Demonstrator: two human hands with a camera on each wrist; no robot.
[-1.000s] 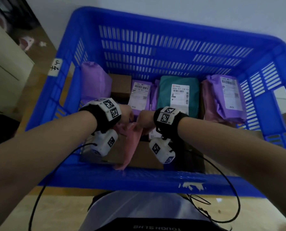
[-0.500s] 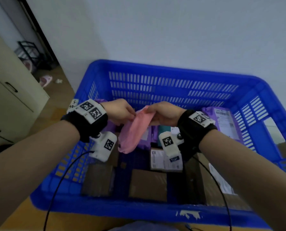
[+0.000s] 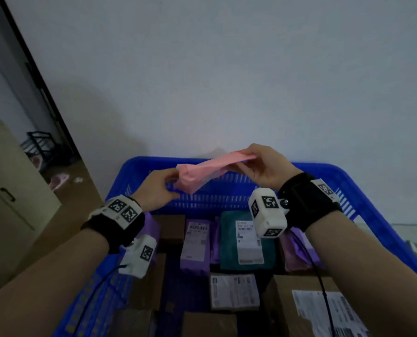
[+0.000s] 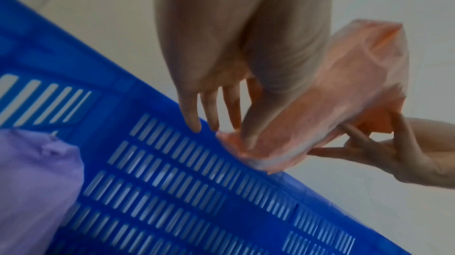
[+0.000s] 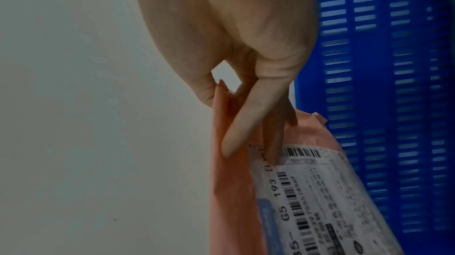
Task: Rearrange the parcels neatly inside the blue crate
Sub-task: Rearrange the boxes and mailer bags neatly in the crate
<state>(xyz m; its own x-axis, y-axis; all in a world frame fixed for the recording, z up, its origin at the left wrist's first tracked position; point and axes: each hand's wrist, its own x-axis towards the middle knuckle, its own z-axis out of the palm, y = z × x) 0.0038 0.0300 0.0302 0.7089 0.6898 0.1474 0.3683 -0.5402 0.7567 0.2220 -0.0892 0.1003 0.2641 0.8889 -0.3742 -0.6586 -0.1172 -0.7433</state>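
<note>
A head-worn camera looks down at two bare forearms raised over a blue crate [image 3: 139,166] standing against a pale wall. At the far left, a beige cupboard [image 3: 13,205] stands beside a dark doorway. Next, the person's left hand [image 3: 157,188] pinches the lower left end of a pink parcel [image 3: 202,172], thumb on one face and fingers behind; the left wrist view shows the thumb pressing into the soft plastic while the other fingers stay fairly straight. The parcel is a flat pink mailing bag, held in the air above the crate's far rim, slanting upward from left to right, touching nothing but the two hands. Holding it at both ends seems meant to pull the floppy bag taut and flat so it can be slotted in neatly. On the right, the right hand [image 3: 263,166] grips the higher end, fingers curled over the edge; its wrist view shows fingertips [image 5: 234,142] clamped just above a white shipping label [image 5: 320,200] on the bag. Below the hands, inside the crate, lie other parcels: a purple bag [image 3: 151,227] at the left wall, a brown box [image 3: 172,227], a labelled purple bag [image 3: 196,242], a teal bag [image 3: 229,242], another purple bag behind the right wrist, and brown boxes nearer the camera. Placement looks still to come.
</note>
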